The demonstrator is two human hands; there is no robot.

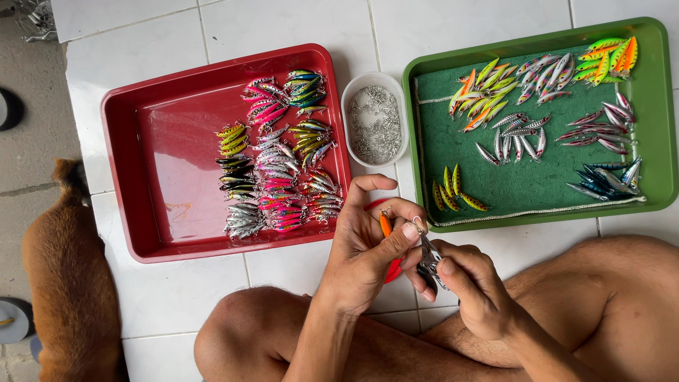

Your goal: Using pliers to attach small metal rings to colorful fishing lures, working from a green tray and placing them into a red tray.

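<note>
While the person is sitting cross-legged on the white tiled floor (177,297), the left hand (368,247) is pinching a small orange fishing lure (385,225) between thumb and fingers, closed snugly round it just below the gap between the two trays. Close beside it, the right hand (470,286) is gripping a pair of small metal pliers (429,258), fingers curled tight around the handles, and the tip is meeting a tiny ring (417,226) at the lure's end. A red rectangular tray (141,177) is lying to the left, holding rows of striped, pink and silvery lures (272,155) along its right half. A green tray (654,113), lined with a green cloth (523,180), is sitting to the right with clusters of orange, yellow, silver and dark blue lures. Between the trays a small translucent tub (375,117) is holding a heap of tiny metal rings. A brown furry animal (67,283) is lying at the left edge, partly cut off. Most of the lure is hiding behind the fingers, and the pliers' jaws are hard to make out.
</note>
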